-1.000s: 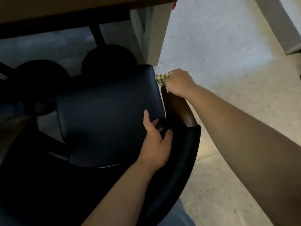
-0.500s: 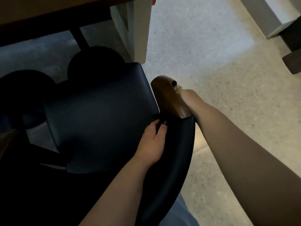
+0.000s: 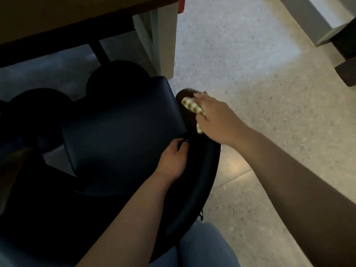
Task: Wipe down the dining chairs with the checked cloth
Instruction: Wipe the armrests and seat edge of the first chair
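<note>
1. The right hand point(image 3: 215, 116) grasps the crumpled green-and-white checked cloth point(image 3: 192, 107), fingers curled over it, and presses it against the chair's brown wooden armrest point(image 3: 185, 114).
2. The cloth sits on the upper front part of that armrest; a small tail of it hangs out below the hand, on the armrest's outer side.
3. The left hand point(image 3: 173, 160) rests where the armrest meets the curved black padded backrest point(image 3: 198, 182). Its fingers curl down into the gap beside the seat, gripping the frame at that point.
4. The dark navy upholstered chair seat point(image 3: 119, 128) lies directly inward of the armrest, with the left hand at its near corner.
5. Beyond the armrest, a pale square table leg point(image 3: 165, 41) stands close to the seat's far corner, under a brown wooden tabletop point(image 3: 77, 14).
6. Two round black stool seats point(image 3: 117, 74) lie past the seat, beneath the tabletop.
7. Outward of the armrest is pale speckled flooring point(image 3: 260, 93).
8. A blue-jeaned leg point(image 3: 202, 247) shows below the backrest.
</note>
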A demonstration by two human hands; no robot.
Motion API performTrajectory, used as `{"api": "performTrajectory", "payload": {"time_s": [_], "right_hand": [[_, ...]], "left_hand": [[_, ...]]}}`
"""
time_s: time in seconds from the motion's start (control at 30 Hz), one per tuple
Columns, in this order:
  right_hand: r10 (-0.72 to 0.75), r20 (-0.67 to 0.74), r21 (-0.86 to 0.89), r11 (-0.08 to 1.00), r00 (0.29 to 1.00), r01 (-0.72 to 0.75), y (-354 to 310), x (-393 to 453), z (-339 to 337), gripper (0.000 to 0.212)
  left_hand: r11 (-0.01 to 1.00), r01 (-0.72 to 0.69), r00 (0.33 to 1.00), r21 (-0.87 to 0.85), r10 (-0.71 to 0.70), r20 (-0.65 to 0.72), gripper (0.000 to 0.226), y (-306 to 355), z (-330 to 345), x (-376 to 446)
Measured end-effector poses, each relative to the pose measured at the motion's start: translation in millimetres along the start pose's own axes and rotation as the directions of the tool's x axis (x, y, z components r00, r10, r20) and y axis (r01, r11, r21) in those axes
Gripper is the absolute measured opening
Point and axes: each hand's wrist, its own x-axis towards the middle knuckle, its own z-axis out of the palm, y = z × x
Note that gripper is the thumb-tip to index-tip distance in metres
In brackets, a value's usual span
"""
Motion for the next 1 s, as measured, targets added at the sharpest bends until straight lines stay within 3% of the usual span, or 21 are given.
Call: {"api": "performTrajectory", "payload": {"time_s": [0.17,0.33,0.43,0.53,0.6,0.73,0.9,1.0], "right_hand": [[-0.15,0.06,-0.1,0.983,0.987,0.156,1.2,2.0,0.0,0.043],[-0.374,0.182,-0.201,0.891,0.91,0.406,8.0,-34.8,-5.9,0.033],[-0.377,0.225,-0.162,0.895,0.899,0.416,13.9,-33.9,-17.9,0.037],[-0.375,0.188,-0.163,0.9,0.908,0.405,15.7,-30.9,-18.0,0.039],[-0.373,0.175,-0.21,0.89,0.911,0.405,12.4,-32.8,-10.8,0.031],[-0.382,0.139,-0.33,0.852,0.914,0.406,-8.3,-60.5,8.1,0.035],[-0.53,0.139,-0.246,0.8,0.837,0.548,-37.7,-117.1,37.4,0.035],[-0.388,0.146,-0.329,0.849,0.91,0.414,-25.3,-87.9,18.0,0.033]], "left_hand": [[0.964,-0.018,0.998,0.265,0.002,0.063,0.041,-6.0,-15.9,-17.5],[0.879,-0.129,0.991,0.459,0.096,0.095,0.038,-25.8,-42.4,-82.1],[0.726,-0.158,0.987,0.67,0.109,0.115,0.047,-38.6,-69.3,-126.4],[0.565,-0.1,0.995,0.819,0.076,0.069,0.058,-56.7,-92.9,-156.4],[0.589,-0.084,0.987,0.804,0.157,-0.013,0.059,-68.4,-97.1,-161.5],[0.654,-0.067,0.964,0.754,0.238,-0.121,0.029,-74.8,-93.7,-158.9],[0.691,-0.063,0.963,0.72,0.233,-0.138,0.024,-78.9,-96.7,-159.9],[0.717,-0.091,0.959,0.691,0.251,-0.135,0.022,-81.0,-97.8,-157.3]]}}
